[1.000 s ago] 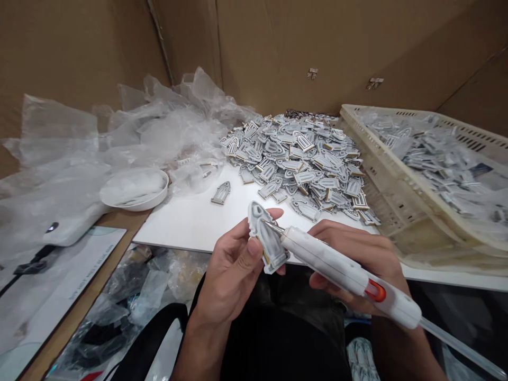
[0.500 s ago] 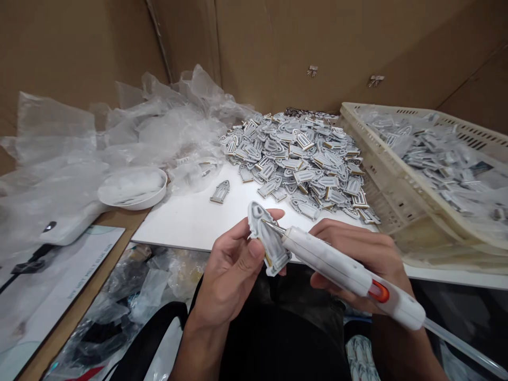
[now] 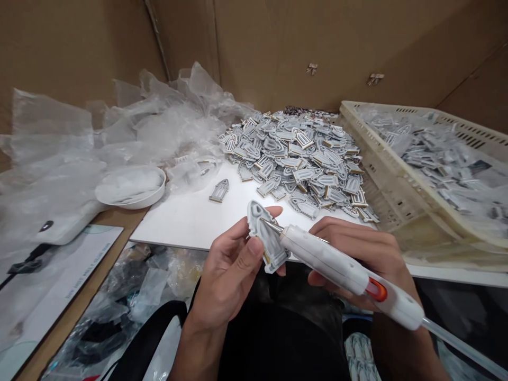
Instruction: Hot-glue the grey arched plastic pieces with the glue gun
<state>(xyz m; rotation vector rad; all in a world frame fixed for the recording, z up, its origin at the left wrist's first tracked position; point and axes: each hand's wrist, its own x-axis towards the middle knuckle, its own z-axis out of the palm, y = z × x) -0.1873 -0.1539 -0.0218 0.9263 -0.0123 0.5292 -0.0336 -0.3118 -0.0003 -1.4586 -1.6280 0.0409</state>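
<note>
My left hand point(image 3: 230, 264) is closed on a small arched window-shaped piece point(image 3: 270, 241), pale grey-white with a gold edge, tilted up between thumb and fingers. My right hand point(image 3: 365, 251) grips a white hot glue gun point(image 3: 325, 259) with an orange trigger and a clear glue stick point(image 3: 460, 341) coming out of its rear. The thin metal nozzle point(image 3: 271, 225) reaches the upper part of the piece; whether any glue is coming out is too small to see. On the white board point(image 3: 178, 225) beyond my left hand lies a single similar piece point(image 3: 219, 190).
A large heap of arched pieces point(image 3: 297, 159) covers the back of the board. To the right stands a cream plastic crate point(image 3: 392, 196) with more inside. Crumpled clear bags point(image 3: 159, 121), a white bowl point(image 3: 153, 200) and a white corded device point(image 3: 67, 225) are at left. Cardboard walls point(image 3: 278, 47) rise behind.
Almost nothing differs. Both hands, the piece and the glue gun keep the same pose, with the nozzle still at the piece; the whole view has shifted slightly.
</note>
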